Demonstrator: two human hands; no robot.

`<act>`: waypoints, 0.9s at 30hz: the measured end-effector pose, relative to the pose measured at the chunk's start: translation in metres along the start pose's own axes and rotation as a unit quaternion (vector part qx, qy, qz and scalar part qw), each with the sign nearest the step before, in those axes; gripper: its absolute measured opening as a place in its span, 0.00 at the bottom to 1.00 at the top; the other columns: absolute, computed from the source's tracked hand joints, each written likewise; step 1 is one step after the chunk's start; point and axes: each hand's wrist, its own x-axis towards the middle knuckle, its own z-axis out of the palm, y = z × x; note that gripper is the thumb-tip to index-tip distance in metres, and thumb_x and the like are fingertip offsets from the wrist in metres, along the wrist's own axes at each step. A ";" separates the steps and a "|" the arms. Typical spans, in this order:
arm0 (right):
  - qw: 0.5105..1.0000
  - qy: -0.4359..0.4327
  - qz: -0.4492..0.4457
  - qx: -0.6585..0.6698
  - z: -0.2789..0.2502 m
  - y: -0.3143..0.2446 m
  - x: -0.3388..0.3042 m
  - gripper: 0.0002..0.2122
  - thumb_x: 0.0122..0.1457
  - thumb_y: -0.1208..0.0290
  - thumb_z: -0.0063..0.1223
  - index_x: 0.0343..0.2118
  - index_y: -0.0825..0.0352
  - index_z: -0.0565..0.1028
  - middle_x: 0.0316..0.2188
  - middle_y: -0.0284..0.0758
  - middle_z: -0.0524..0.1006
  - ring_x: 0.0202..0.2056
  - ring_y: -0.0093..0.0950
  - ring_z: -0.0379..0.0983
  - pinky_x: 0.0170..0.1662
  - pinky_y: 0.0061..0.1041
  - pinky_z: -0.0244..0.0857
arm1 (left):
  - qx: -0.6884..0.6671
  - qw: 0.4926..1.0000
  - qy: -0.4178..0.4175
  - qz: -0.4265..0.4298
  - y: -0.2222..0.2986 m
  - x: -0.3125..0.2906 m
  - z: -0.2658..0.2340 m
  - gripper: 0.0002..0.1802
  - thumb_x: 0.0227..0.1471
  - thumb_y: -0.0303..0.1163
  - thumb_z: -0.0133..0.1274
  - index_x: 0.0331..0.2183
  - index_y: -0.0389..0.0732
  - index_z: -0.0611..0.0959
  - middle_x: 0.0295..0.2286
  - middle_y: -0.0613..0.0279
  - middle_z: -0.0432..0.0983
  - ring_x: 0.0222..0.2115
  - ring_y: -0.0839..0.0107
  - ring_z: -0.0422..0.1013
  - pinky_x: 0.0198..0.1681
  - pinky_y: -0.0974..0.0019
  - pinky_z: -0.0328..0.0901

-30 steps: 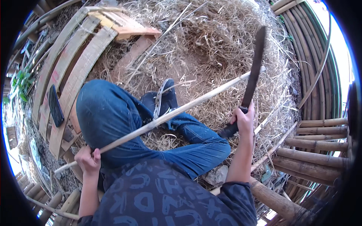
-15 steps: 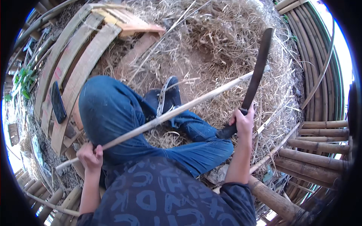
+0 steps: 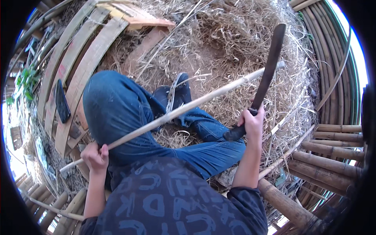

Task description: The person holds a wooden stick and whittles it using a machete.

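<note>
A long pale stick (image 3: 188,107), likely bamboo, slants across my bent legs from lower left to upper right. My left hand (image 3: 95,156) is closed round it near its lower end, beside my left knee. In my right hand (image 3: 251,122) is a machete (image 3: 270,66), gripped by its black handle (image 3: 235,133). Its dark blade points up and away, and it crosses in front of the stick's far end in this view. Whether blade and stick touch, I cannot tell.
Slatted wooden pallet boards (image 3: 84,78) lie at the left with a dark phone (image 3: 61,101) on them. Pale shavings (image 3: 235,35) cover the ground ahead. Bamboo poles (image 3: 325,160) stack up at the right, and a thick pole (image 3: 288,205) lies by my right elbow.
Both hands and the tools they hold keep nearly the same pose. The whole view has shifted slightly, and the stick and machete blade sit a little higher in it.
</note>
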 end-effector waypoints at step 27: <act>0.988 -0.094 0.041 -0.118 0.037 0.001 -0.041 0.21 0.44 0.86 0.46 0.43 0.68 0.60 0.20 0.29 0.67 0.13 0.17 0.63 0.16 0.16 0.59 | 0.007 1.000 0.006 -0.010 0.006 0.004 -0.001 0.34 0.53 0.59 0.42 0.14 0.38 0.70 0.11 0.52 0.62 0.14 0.50 0.64 0.19 0.54 0.58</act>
